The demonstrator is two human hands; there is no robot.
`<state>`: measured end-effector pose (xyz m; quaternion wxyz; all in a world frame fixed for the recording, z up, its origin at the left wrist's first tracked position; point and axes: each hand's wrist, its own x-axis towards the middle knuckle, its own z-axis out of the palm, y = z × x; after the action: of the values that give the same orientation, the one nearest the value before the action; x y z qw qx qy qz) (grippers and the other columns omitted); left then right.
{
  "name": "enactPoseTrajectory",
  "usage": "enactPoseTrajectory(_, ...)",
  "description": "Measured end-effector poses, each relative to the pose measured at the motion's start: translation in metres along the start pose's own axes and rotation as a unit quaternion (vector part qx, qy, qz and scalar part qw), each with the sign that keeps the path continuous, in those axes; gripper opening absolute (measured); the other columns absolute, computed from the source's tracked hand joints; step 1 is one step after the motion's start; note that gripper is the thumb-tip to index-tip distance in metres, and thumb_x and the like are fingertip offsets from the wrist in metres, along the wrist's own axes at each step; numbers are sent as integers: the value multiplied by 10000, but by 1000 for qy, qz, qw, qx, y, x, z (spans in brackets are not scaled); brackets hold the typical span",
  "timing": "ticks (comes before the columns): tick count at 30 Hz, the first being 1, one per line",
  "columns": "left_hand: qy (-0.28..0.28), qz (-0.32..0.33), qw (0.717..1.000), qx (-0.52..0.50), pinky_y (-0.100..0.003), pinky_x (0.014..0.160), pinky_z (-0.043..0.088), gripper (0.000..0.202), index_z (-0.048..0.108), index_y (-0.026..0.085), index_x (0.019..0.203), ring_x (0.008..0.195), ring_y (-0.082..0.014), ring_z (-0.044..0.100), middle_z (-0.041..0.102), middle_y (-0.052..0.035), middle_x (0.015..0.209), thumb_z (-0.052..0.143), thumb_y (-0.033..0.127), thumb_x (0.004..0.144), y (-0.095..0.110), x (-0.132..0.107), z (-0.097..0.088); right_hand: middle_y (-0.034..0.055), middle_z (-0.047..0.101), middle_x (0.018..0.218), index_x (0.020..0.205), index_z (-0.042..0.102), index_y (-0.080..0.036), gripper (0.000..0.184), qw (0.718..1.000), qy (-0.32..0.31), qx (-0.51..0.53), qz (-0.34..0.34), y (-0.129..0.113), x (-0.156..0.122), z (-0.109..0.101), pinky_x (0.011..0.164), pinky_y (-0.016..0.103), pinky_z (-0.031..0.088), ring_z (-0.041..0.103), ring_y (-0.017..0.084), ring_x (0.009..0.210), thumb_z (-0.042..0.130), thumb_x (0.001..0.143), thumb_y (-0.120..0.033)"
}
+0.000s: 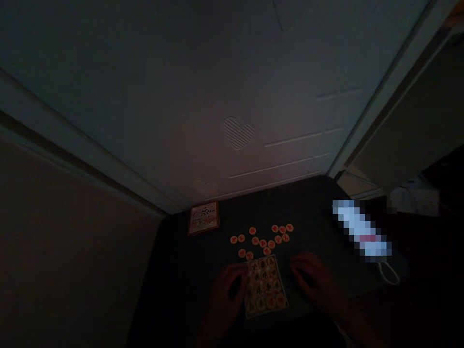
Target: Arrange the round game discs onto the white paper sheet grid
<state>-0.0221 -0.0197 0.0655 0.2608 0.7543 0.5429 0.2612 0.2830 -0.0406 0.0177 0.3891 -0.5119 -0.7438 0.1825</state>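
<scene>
The scene is very dark. A small board (266, 286) filled with round pieces in rows lies on a dark table (181, 270). My left hand (226, 290) rests at the board's left edge, fingers curled toward it. My right hand (313, 280) lies just right of the board, fingers spread flat on the table. Several loose round pieces (263, 238) with red marks are scattered just beyond the board. Neither hand visibly holds a piece.
A square box lid or card (204, 217) lies at the table's far left corner. A pale blurred object (360, 231) with a cord sits at the right. A wall with heart patterns (238, 132) rises right behind the table.
</scene>
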Motion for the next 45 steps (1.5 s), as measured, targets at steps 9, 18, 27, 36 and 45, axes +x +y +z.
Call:
enactPoseTrajectory(9,123,52,980,146,-490,986,527,189,706,250,1078,1093,-269,673,727,-69,1153,561,286,962,-69,17,-2,85,702,1200,1210,678,-279,252,998,39,-28,38,39,45,-5,973,480,569,661,269,1125,584,978,-304)
enactPoseTrajectory(18,136,28,975,171,-524,1039,479,240,669,242,1171,1194,-302,613,676,-93,1246,601,315,952,-68,19,4,87,707,1202,1212,672,-283,267,999,38,-23,13,36,61,8,976,492,561,656,280,1141,603,955,-270)
enactPoseTrajectory(27,126,22,981,147,-534,1049,476,237,695,256,1145,1205,-297,611,684,-78,1251,663,358,933,-73,19,4,96,662,1271,1233,655,-275,376,999,-11,-44,6,47,55,15,1014,510,536,620,294,1203,721,865,-323)
enactPoseTrajectory(36,34,39,996,76,-501,986,520,190,727,281,1105,1076,-261,678,751,-45,1119,648,341,943,-61,43,-6,84,684,1229,1234,662,-281,331,999,-2,-36,19,43,59,16,999,489,546,639,276,1183,675,903,-269)
enactPoseTrajectory(45,-38,95,993,57,-471,991,524,167,763,310,1055,1068,-225,702,766,-22,1145,654,268,936,-48,55,-10,74,708,1129,1112,700,-264,190,999,31,1,31,46,62,20,969,438,574,685,240,1085,617,942,-241)
